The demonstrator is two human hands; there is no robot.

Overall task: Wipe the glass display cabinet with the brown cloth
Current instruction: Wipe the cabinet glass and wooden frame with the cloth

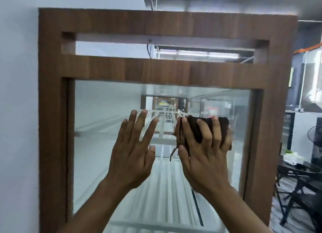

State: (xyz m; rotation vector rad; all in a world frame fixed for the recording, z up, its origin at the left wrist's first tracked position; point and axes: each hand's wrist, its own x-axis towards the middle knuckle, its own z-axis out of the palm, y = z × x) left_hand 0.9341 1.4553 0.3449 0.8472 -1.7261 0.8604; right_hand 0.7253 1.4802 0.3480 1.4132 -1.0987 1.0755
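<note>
The glass display cabinet (pixel 52 128) fills the view, a brown wooden frame around a tall glass pane (pixel 97 145). My right hand (pixel 203 151) presses a bunched brown cloth (pixel 195 128) flat against the glass, right of the pane's middle. A loose strand of the cloth hangs below my thumb. My left hand (pixel 134 149) is raised just left of it, fingers spread, palm toward the glass and holding nothing. Whether the left palm touches the glass I cannot tell.
A white wall (pixel 17 110) adjoins the cabinet's left side. To the right stand a dark table with chairs (pixel 299 180), a black fan (pixel 315 135) and a white counter (pixel 303 128). White shelves show through the glass.
</note>
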